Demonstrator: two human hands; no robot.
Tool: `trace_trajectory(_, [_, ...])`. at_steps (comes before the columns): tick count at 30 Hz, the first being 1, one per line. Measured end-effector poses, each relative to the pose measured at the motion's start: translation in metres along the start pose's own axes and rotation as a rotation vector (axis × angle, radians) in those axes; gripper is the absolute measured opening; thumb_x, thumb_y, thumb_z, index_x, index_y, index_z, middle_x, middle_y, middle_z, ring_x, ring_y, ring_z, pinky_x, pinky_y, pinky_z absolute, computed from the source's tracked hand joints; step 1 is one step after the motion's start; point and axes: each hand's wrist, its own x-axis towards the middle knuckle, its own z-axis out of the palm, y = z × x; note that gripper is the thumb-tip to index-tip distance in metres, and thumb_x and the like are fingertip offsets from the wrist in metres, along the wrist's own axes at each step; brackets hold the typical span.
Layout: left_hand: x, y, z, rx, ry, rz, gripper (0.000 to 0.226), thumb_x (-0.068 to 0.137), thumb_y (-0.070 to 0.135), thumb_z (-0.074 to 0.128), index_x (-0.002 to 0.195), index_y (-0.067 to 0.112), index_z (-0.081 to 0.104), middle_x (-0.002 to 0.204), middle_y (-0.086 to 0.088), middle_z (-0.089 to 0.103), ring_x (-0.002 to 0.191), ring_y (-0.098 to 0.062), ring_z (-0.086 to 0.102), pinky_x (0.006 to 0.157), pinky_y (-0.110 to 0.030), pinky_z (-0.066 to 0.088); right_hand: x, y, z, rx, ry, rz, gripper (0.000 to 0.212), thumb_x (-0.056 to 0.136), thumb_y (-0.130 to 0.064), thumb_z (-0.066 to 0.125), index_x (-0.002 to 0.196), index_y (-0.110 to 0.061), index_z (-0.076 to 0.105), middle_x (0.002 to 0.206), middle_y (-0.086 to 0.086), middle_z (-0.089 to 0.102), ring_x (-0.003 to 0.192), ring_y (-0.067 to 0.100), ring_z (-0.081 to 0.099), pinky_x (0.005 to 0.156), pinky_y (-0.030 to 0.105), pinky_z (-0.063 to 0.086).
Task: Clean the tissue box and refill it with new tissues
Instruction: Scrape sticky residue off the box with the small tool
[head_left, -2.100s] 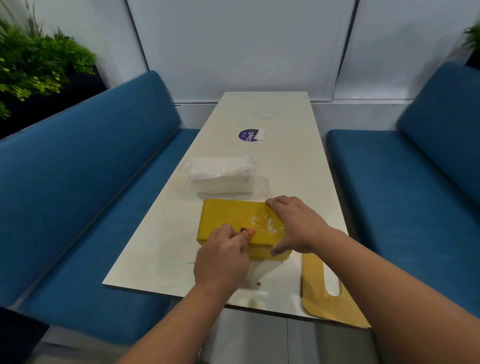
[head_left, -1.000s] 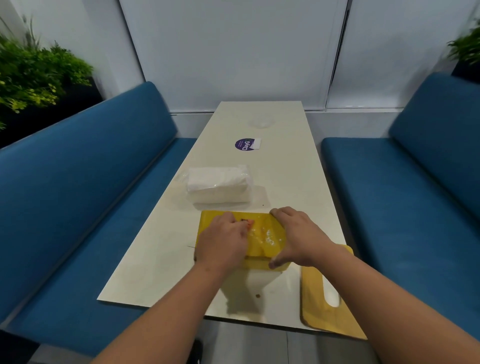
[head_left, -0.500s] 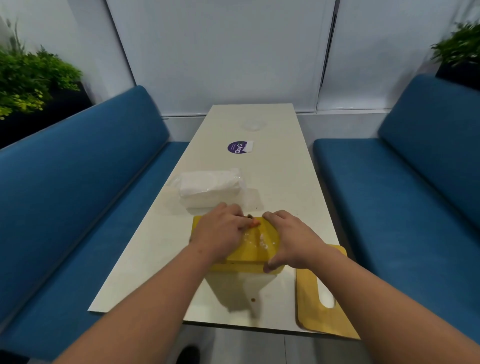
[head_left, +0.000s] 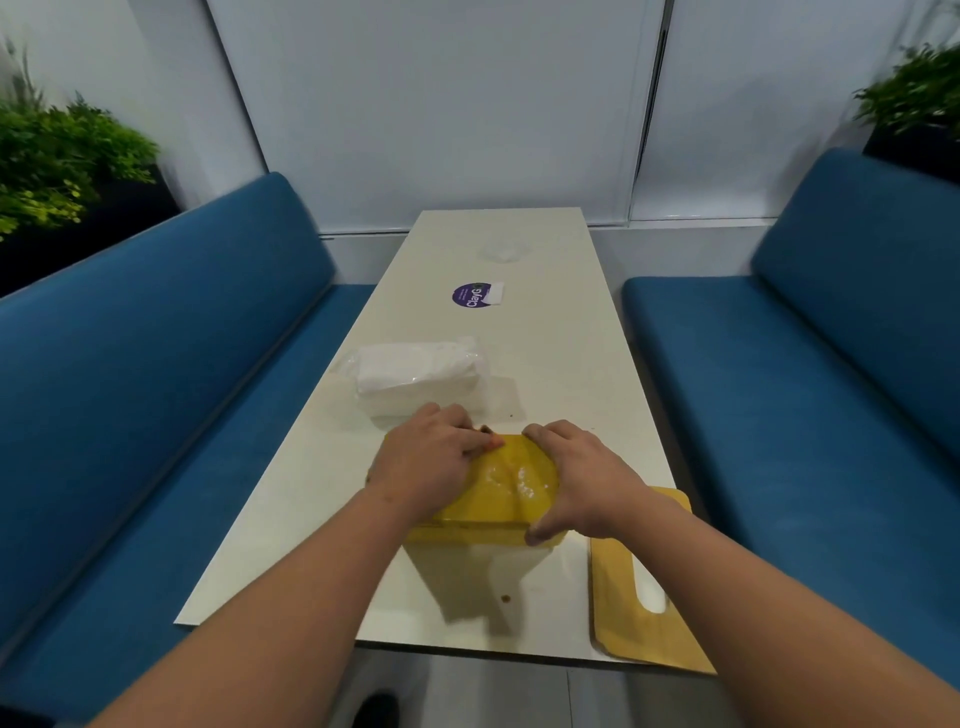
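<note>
Where blue benches (head_left: 171, 374) flank it, a white table (head_left: 561, 332) stands.

The tissue box (head_left: 498, 483) is bright yellow with pale wet glints; beyond it lies a white tissue pack (head_left: 415, 376) in clear wrap, farther off a purple sticker (head_left: 470, 295), on a cream table (head_left: 561, 364) between blue benches (head_left: 156, 374)

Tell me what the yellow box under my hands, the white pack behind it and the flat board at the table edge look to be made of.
The yellow box looks like glossy plastic or lacquered wood: it shows bright glare spots. The white pack seems to be soft tissue paper in clear film, which crinkles and shines. The flat board looks like matte light wood or plywood, with a cut-out slot; its grain is too blurred to confirm.
</note>
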Motion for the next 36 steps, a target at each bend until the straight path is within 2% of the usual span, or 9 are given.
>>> trace_trajectory(3, [-0.010,-0.012,0.002,-0.020,0.057,-0.085,0.028,0.101,0.042,0.042,0.118,0.046,0.064,0.108,0.016,0.058,0.097,-0.013,0.046,0.069,-0.028,0.042,0.000,0.000,0.001,-0.003,-0.006,0.004,0.123,0.051,-0.055,0.089,0.150,-0.033,0.020,0.147,-0.010,0.030,0.132,0.019,0.033,0.103,0.036,0.040])
trace_trajectory(8, [-0.015,0.017,0.013,-0.082,0.053,0.043,0.026,0.099,0.039,0.048,0.117,0.043,0.066,0.104,0.014,0.061,0.094,-0.017,0.049,0.076,-0.032,0.046,0.002,-0.002,0.001,-0.016,-0.011,0.013,0.123,0.051,-0.055,0.088,0.150,-0.033,0.020,0.146,-0.010,0.031,0.131,0.019,0.034,0.100,0.035,0.043])
trace_trajectory(14, [-0.022,-0.001,0.008,-0.125,0.098,-0.123,0.030,0.100,0.041,0.044,0.114,0.037,0.069,0.105,0.011,0.060,0.099,-0.018,0.050,0.075,-0.029,0.044,0.002,0.001,-0.001,-0.008,-0.019,0.010,0.123,0.052,-0.056,0.089,0.151,-0.033,0.019,0.148,-0.009,0.029,0.132,0.020,0.034,0.103,0.036,0.041])
trace_trajectory(19, [-0.046,0.014,0.009,-0.149,0.011,0.109,0.029,0.096,0.042,0.046,0.113,0.038,0.070,0.098,0.011,0.062,0.089,-0.019,0.050,0.070,-0.034,0.047,0.003,0.000,0.000,-0.010,-0.022,0.005,0.123,0.053,-0.056,0.088,0.151,-0.033,0.018,0.148,-0.008,0.029,0.132,0.020,0.033,0.102,0.035,0.041])
trace_trajectory(24, [-0.025,0.007,0.004,-0.077,0.054,-0.061,0.033,0.100,0.045,0.039,0.117,0.039,0.067,0.109,0.013,0.059,0.100,-0.016,0.048,0.072,-0.024,0.032,0.003,0.002,0.000,-0.010,-0.023,0.004,0.123,0.053,-0.056,0.088,0.151,-0.033,0.017,0.147,-0.009,0.029,0.132,0.020,0.033,0.102,0.036,0.041])
trace_trajectory(28, [-0.042,0.005,0.007,-0.132,-0.025,0.127,0.046,0.095,0.054,0.029,0.113,0.040,0.069,0.098,0.015,0.059,0.088,-0.015,0.049,0.070,-0.031,0.046,0.003,0.002,0.001,-0.011,-0.027,-0.012,0.123,0.053,-0.056,0.088,0.151,-0.033,0.018,0.147,-0.009,0.029,0.132,0.019,0.033,0.102,0.035,0.041])
trace_trajectory(30, [-0.043,0.002,0.009,-0.084,-0.013,0.184,0.044,0.093,0.052,0.030,0.108,0.042,0.071,0.094,0.016,0.060,0.083,-0.014,0.050,0.062,-0.028,0.044,0.004,0.003,0.000,-0.005,-0.025,-0.013,0.123,0.053,-0.056,0.088,0.151,-0.033,0.017,0.147,-0.009,0.028,0.132,0.019,0.033,0.103,0.035,0.041])
trace_trajectory(33, [-0.028,-0.002,0.007,-0.074,0.123,0.040,0.025,0.096,0.042,0.049,0.103,0.040,0.073,0.096,0.014,0.063,0.086,-0.018,0.055,0.061,-0.026,0.040,0.005,0.004,-0.001,-0.002,-0.033,0.000,0.124,0.053,-0.056,0.088,0.151,-0.033,0.016,0.149,-0.009,0.027,0.134,0.020,0.032,0.104,0.037,0.041])
trace_trajectory(36, [-0.025,-0.001,0.009,-0.088,0.139,-0.052,0.025,0.098,0.034,0.050,0.111,0.038,0.071,0.102,0.012,0.062,0.091,-0.018,0.052,0.065,-0.029,0.045,0.005,0.003,0.000,-0.016,-0.038,-0.009,0.123,0.054,-0.057,0.087,0.151,-0.034,0.015,0.149,-0.009,0.027,0.134,0.020,0.032,0.104,0.038,0.042])
